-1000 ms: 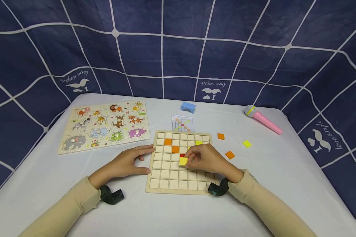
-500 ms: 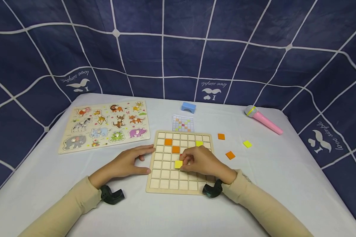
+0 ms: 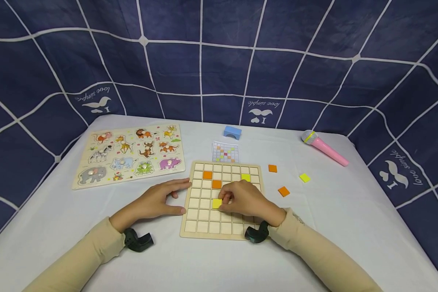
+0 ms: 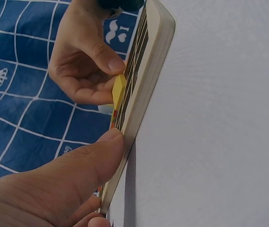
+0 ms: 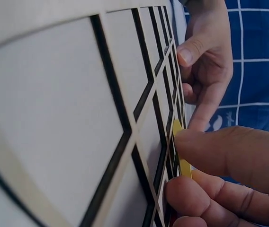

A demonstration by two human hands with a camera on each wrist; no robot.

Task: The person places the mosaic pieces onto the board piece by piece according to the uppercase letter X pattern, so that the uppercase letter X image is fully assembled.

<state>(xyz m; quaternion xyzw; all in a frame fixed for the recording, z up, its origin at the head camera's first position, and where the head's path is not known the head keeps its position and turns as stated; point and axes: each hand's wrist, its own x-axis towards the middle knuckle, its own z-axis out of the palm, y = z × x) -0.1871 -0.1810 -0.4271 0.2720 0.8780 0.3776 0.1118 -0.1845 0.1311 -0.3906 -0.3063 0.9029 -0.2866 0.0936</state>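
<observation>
A wooden grid board [image 3: 202, 226] lies flat, with two orange tiles [image 3: 217, 184] and a yellow-green tile [image 3: 245, 177] in its squares. My right hand [image 3: 246, 199] pinches a yellow tile [image 3: 217, 203] by its edge over a square left of the board's middle. Tilted against the grid, that tile [image 4: 119, 91] shows between thumb and fingers in the left wrist view. My left hand [image 3: 154, 201] rests at the board's left edge, thumb and fingers spread and touching it. A bit of red [image 4: 114, 114] shows on the board in the left wrist view; from above my right hand hides it.
Behind the board lie a printed pattern card [image 3: 225, 152] and a blue arch block [image 3: 232, 132]. Loose orange tiles [image 3: 272, 168] and a yellow tile [image 3: 304, 177] lie to the right, near a pink toy microphone [image 3: 326, 150]. An animal puzzle [image 3: 131, 156] sits at left.
My right hand has moved left and slightly toward me with the yellow tile, from beside the red tile to a square left of it. My left hand has stayed still.
</observation>
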